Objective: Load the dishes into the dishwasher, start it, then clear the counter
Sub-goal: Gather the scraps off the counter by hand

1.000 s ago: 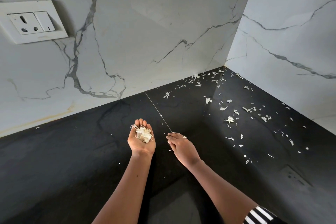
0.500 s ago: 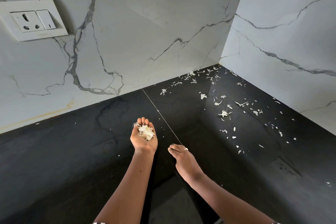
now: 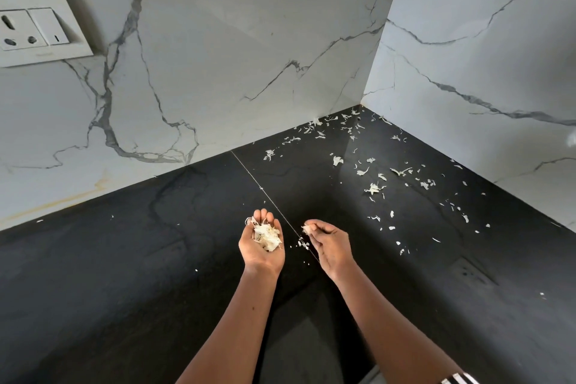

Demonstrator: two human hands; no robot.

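Pale scraps [image 3: 374,188], perhaps peel, toward counter [image 3: 124,290] corner.

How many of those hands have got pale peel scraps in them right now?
2. The left hand cups a pile of pale peel scraps palm-up over the black stone counter; the right hand beside it pinches one pale scrap. No other hand shows.

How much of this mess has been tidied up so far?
Partly done. Done: the left hand cups a pile of peelings, and only a few specks lie on the left part of the counter. In hand: the right hand pinches one scrap beside the pile. Left: many scattered scraps toward the corner. No dishwasher is in view, so that part cannot be judged.
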